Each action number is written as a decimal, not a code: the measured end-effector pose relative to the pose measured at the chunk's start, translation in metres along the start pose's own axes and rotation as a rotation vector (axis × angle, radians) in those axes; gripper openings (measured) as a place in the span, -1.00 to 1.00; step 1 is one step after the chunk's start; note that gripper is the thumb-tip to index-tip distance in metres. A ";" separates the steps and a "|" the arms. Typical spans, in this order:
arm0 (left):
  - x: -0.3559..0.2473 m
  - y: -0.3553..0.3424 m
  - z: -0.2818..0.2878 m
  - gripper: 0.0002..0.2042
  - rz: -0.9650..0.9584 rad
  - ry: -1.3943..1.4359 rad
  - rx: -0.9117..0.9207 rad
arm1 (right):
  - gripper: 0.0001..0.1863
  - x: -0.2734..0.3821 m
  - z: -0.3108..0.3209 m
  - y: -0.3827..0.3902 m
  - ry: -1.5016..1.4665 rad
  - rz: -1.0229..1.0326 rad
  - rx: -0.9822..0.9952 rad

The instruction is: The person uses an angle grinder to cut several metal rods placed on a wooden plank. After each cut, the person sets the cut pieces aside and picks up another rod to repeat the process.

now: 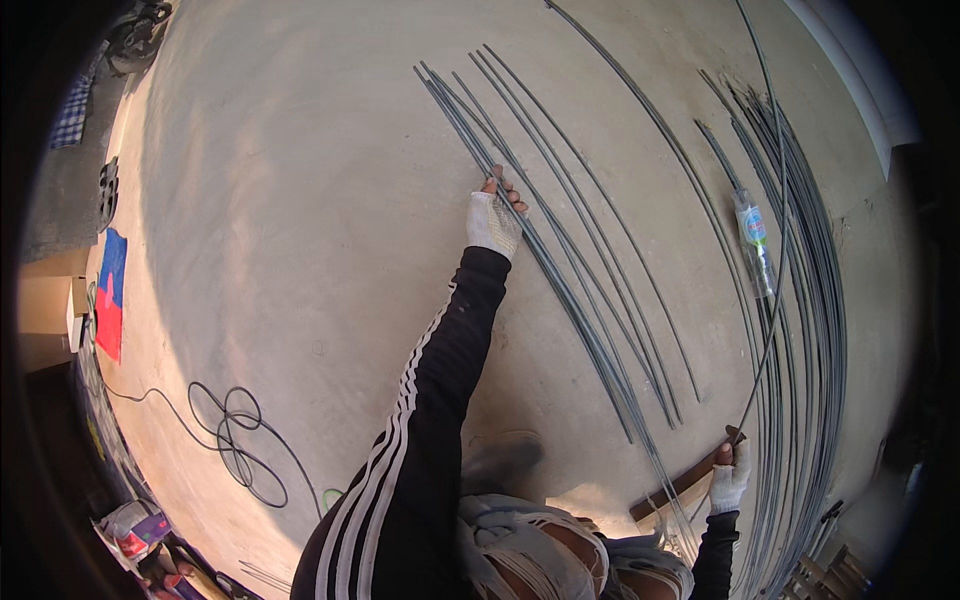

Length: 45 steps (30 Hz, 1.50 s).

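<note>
We cannot tell our left hand's grip on the loose rods; fingertips touch them. Right hand, beside the rod pile, clamps one rod. A bottle lies between.

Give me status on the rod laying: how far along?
Done: a small group of thin steel rods lies side by side on the concrete floor. In hand: left hand rests on that group; right hand grips a single rod. Left: the large bundle at right.
</note>
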State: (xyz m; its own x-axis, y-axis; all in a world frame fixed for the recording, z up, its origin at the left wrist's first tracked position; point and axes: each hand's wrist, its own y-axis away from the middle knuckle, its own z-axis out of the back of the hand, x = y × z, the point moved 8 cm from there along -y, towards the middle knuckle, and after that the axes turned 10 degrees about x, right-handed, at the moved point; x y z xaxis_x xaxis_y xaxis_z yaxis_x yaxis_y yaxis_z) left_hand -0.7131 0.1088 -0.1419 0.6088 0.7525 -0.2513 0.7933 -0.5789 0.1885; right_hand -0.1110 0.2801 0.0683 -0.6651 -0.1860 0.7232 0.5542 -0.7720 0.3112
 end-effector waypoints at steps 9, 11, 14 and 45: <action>0.000 -0.009 0.014 -0.63 0.024 -0.032 0.057 | -0.75 0.019 -0.018 0.019 0.299 0.137 -0.048; 0.002 -0.008 0.016 -0.62 0.031 -0.025 0.043 | -0.81 0.005 -0.036 0.031 0.283 0.094 0.017; 0.001 -0.010 0.020 -0.60 0.020 -0.102 0.008 | -0.83 -0.009 -0.061 0.043 0.346 0.098 0.105; -0.012 0.008 -0.015 -0.52 -0.134 -0.332 -0.165 | -0.79 -0.026 -0.081 0.053 0.377 0.221 0.152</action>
State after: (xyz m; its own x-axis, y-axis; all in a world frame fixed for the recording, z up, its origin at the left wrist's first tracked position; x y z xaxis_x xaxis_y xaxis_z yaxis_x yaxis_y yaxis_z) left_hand -0.7140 0.0994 -0.1235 0.4866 0.6601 -0.5724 0.8723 -0.4035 0.2762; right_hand -0.1045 0.1954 0.0159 -0.6425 -0.5659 0.5166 0.7517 -0.5963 0.2818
